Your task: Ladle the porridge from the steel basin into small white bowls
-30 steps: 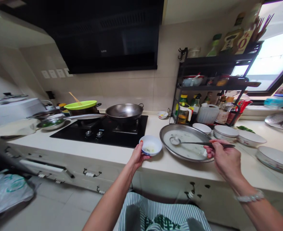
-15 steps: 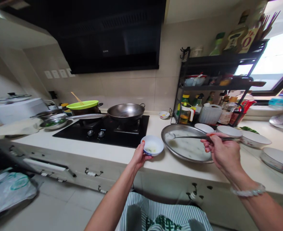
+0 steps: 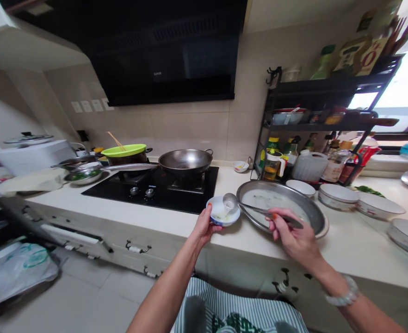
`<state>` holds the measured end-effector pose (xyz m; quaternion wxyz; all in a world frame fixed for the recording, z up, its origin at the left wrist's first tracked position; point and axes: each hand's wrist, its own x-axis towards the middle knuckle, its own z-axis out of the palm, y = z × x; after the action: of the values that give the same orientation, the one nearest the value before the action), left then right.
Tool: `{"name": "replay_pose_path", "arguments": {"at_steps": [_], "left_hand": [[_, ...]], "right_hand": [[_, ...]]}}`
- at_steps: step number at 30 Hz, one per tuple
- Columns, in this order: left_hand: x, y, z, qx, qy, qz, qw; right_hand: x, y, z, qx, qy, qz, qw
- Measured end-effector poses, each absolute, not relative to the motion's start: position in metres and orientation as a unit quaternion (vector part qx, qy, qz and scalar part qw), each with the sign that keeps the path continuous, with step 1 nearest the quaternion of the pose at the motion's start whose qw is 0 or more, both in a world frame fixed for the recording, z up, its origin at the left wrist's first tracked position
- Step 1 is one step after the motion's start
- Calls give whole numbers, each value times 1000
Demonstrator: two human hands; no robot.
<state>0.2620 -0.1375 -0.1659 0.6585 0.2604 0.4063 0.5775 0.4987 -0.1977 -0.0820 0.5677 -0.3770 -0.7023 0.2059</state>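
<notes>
My left hand [image 3: 205, 225] grips the rim of a small white bowl [image 3: 237, 216] with a bluish outside, thumb on the edge and fingers beneath. A little pale food with green bits lies in it. My right hand [image 3: 290, 233] is closed round the handle of a metal ladle [image 3: 230, 202]. The ladle's head is tilted over the bowl, and pale liquid seems to run from it. Just right of the bowl, a wide metal basin [image 3: 320, 217] holds milky liquid [image 3: 269, 199] with darker bits in it. The ladle's handle passes above this basin.
Several white bowls [image 3: 379, 206] stand along the counter at right, below a black rack [image 3: 329, 125] of bottles. A metal wok [image 3: 185, 162] sits on the black hob [image 3: 120, 192]. Behind its left side is a pot under a green basket [image 3: 124, 151]. A small dish [image 3: 240, 166] stands near the wall.
My right hand has brought the ladle left, from the basin to over the small bowl, and tipped it. My left hand keeps hold of the bowl. The view has shifted slightly.
</notes>
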Motion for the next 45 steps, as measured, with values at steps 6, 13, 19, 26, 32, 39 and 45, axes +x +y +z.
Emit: {"name": "replay_pose_path", "arguments": {"at_steps": [6,13,19,26,32,39,45], "left_hand": [[263,-138,-165,263,402,580,658],[268,-134,-168,274,397,576,660],[267,-130,-173,278,394,577,659],[265,-131,-174,283,385,580,659],[265,-131,-175,288,386,582,655],[265,-132,-174,285,389,583,654],[266,-133,-173,284,385,587,654]], "right_hand": [[504,-211,-90,-247,-824,30,509],[517,-215,-101,-343,-716,120,596],[543,-204,-105,-467,-598,103,643],[556,-199,-117,-514,-624,106,579],[556,-198,-102,-540,-543,175,619],[562,-191,-93,-533,-429,245,687],[563,-188,-86,-492,-348,316,733]]}}
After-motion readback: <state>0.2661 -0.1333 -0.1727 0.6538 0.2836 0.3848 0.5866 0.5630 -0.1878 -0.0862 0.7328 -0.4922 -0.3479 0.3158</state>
